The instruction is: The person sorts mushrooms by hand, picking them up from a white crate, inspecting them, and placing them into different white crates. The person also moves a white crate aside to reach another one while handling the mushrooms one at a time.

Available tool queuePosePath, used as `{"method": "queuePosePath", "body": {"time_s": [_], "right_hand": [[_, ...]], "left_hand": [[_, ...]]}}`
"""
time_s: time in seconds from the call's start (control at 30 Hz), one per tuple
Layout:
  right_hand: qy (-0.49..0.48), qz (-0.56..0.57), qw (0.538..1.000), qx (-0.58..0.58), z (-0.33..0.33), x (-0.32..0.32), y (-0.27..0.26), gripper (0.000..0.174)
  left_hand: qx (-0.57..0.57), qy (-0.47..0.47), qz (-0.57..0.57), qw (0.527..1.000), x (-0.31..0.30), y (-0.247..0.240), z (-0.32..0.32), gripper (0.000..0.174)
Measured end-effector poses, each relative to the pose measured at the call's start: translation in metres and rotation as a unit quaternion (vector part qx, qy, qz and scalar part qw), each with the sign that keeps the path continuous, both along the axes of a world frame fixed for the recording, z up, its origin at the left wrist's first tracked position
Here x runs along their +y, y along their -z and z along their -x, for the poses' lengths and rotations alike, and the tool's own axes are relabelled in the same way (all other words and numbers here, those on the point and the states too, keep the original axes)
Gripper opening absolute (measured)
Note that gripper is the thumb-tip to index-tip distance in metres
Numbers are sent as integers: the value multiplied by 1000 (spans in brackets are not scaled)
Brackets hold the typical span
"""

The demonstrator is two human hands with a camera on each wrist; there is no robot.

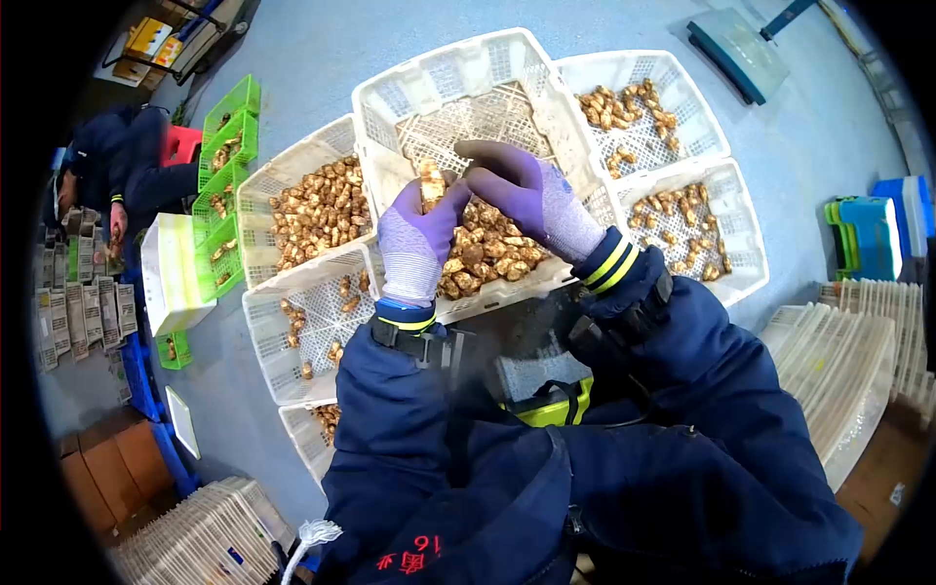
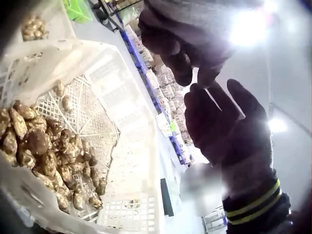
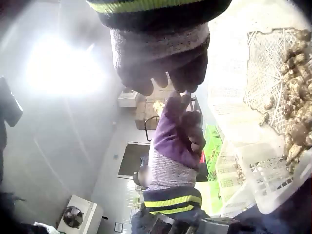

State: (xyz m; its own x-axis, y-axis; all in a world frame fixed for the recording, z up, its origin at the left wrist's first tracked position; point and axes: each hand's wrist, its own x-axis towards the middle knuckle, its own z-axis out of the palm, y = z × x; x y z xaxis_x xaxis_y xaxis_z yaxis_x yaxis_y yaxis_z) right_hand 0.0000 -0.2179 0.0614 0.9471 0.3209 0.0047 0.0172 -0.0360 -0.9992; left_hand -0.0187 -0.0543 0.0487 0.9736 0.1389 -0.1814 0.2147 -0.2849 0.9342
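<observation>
In the head view, the gloved left hand (image 1: 421, 234) grips a pale, knobby piece (image 1: 431, 183), which sticks up beside its thumb; the piece's other end is hidden among the fingers. The gloved right hand (image 1: 536, 195) meets it from the right, fingers extended and slightly bent, tips touching around the left fingertips. The right wrist view shows the left hand (image 3: 175, 136) below the right hand (image 3: 161, 61), with a bit of the pale piece (image 3: 158, 106) at its edge. Beneath both hands, brown-and-white pieces (image 1: 487, 255) are heaped in a white crate (image 1: 385, 97).
Other white crates with similar pieces stand around: a fuller one (image 1: 322, 210) at left, sparser ones (image 1: 697, 219) at right. Green baskets (image 1: 234, 127) line the left. A flat scale (image 1: 738, 54) lies upper right, stacked crates (image 1: 829, 370) lower right. Another person (image 1: 132, 161) is at far left.
</observation>
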Motion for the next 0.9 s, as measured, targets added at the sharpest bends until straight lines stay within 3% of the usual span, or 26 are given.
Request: {"method": "queuePosePath", "body": {"time_s": [0.03,0.13,0.17,0.27,0.3,0.33,0.4,0.47,0.67,0.8,0.83,0.9], "right_hand": [[10,39,999,-15,-2,0,7,43],[-30,46,998,34,-2,1,6,40],[-26,38,996,75,-3,1,13,37],[-18,-99,985,143,-7,-7,15,31],[-18,-66,989,134,-9,-10,11,32],[-18,-33,992,124,-10,-13,9,33],[2,-134,986,94,-11,-14,18,34],[0,-163,983,81,-12,-16,23,37],[23,-81,996,-2,-7,-12,20,38],[-38,-47,996,64,-11,-20,10,41],[-41,-107,983,143,-11,-21,2,39],[-49,-137,979,140,-11,-23,5,38]], "left_hand": [[-50,14,-123,991,-2,3,2,39],[-122,93,-177,972,-5,11,5,41],[-189,108,-263,940,-8,11,8,45],[-91,70,-66,991,-14,1,9,47],[-28,70,5,997,-11,-6,7,47],[0,97,72,993,-7,-11,5,50],[7,142,226,964,4,-4,2,53],[-1,144,232,962,5,0,3,52],[19,80,179,980,-3,-6,6,39],[39,66,210,975,0,-7,7,39],[42,65,219,973,1,-7,7,39],[51,58,218,973,5,-5,6,36]]}}
